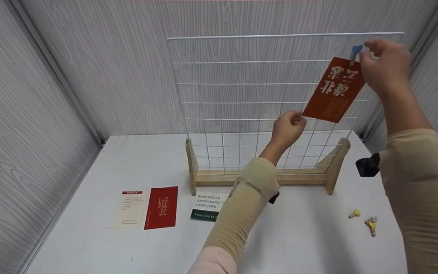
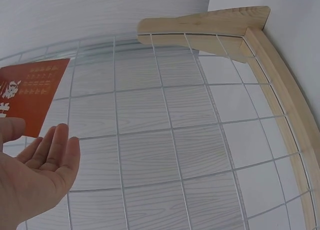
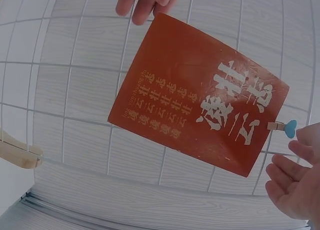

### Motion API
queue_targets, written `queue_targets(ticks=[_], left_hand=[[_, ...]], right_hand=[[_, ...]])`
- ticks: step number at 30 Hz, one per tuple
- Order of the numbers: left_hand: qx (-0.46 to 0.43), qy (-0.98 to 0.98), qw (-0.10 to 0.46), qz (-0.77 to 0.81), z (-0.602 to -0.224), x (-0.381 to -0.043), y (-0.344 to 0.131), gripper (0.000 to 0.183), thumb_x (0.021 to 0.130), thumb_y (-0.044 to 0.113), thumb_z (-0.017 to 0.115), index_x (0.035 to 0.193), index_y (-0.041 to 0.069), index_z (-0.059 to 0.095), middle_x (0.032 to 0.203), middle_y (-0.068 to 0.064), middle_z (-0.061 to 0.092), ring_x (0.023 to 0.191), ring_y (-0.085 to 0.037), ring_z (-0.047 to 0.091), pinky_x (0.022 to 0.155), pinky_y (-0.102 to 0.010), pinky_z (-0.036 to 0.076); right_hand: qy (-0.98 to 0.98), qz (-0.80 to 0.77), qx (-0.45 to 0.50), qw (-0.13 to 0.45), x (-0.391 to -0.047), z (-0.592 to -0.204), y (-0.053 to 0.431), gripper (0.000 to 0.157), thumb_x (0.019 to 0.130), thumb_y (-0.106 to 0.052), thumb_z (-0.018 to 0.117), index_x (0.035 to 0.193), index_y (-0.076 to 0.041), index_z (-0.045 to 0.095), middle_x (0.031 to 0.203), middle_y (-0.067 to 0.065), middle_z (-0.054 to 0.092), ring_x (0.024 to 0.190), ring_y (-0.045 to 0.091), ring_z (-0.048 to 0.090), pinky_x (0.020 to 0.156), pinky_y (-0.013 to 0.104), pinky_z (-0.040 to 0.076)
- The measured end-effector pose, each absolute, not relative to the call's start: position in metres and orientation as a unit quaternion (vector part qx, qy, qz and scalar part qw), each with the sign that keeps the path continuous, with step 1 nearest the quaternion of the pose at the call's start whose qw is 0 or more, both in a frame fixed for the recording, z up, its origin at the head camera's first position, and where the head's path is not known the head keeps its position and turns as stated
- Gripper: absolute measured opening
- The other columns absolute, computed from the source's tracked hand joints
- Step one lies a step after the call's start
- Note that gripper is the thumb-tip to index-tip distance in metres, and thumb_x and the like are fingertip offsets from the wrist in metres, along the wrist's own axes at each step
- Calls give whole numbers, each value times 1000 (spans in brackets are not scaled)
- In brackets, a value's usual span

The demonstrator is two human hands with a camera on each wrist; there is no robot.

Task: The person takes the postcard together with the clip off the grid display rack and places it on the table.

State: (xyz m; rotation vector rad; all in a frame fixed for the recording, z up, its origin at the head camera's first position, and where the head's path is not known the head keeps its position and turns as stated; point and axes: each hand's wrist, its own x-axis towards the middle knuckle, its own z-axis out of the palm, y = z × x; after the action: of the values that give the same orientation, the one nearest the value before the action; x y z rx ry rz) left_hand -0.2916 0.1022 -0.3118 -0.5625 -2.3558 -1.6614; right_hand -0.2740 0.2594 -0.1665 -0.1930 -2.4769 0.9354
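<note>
A red card [image 1: 335,91] with white characters hangs tilted in front of the right part of a white wire grid [image 1: 219,83]. On its upper edge sits a small wooden clip with a blue heart [image 3: 290,129]; whether it also grips a wire I cannot tell. My right hand [image 1: 388,62] is beside the heart, thumb and fingers apart, fingertips close to it. At the card's lower left corner is my left hand [image 1: 288,127], its fingers [image 2: 60,147] loosely bent. Its fingertips appear to touch that corner, and its thumb overlaps the card in the left wrist view.
Wooden feet [image 1: 335,167] and a crossbar hold the grid on the white table [image 1: 135,160]. A cream card [image 1: 129,209], another red card [image 1: 162,207] and a white-and-green card [image 1: 205,215] lie front left. Loose clips [image 1: 372,226] lie front right. Walls stand behind and at the sides.
</note>
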Motion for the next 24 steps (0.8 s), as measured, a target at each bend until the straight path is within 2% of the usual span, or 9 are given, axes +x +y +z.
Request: queue_targets(ticks=[5,13,17,21,24], left_hand=[[-199,-786,111,-575,-312,-292,104,26,86,11,52,109,1,55,96,-5,61,86,-7,56,69,-10,42],[-205,-763,120,-602,-312,-295,106,26,85,7,53,109,-3,55,99,-8,60,88,-8,56,70,-9,41],[-207,-748,128,-618,-312,-297,108,24,84,4,54,106,-4,56,95,-9,61,83,-6,56,69,-9,42],[-206,-733,135,-635,-312,-299,110,21,83,3,56,102,-3,58,88,-8,63,76,-3,57,66,-10,43],[-201,-727,132,-644,-312,-300,113,18,83,3,56,100,-2,60,84,-5,63,71,-2,58,64,-10,44]], right_hand=[[-911,345,-70,217,-276,-168,262,48,91,-36,38,131,-12,34,136,8,29,122,22,28,95,34,29],[-908,366,-64,193,-283,-169,265,48,90,-38,37,130,-11,37,136,7,28,122,24,28,97,37,26],[-904,378,-58,191,-286,-168,266,47,90,-38,39,129,-11,39,136,6,30,122,22,28,97,36,25],[-896,395,-52,198,-289,-168,265,44,90,-35,40,126,-10,42,129,7,38,118,20,33,96,34,27],[-880,428,-54,196,-289,-169,265,42,90,-34,40,127,-14,42,126,6,40,115,18,36,96,32,28]])
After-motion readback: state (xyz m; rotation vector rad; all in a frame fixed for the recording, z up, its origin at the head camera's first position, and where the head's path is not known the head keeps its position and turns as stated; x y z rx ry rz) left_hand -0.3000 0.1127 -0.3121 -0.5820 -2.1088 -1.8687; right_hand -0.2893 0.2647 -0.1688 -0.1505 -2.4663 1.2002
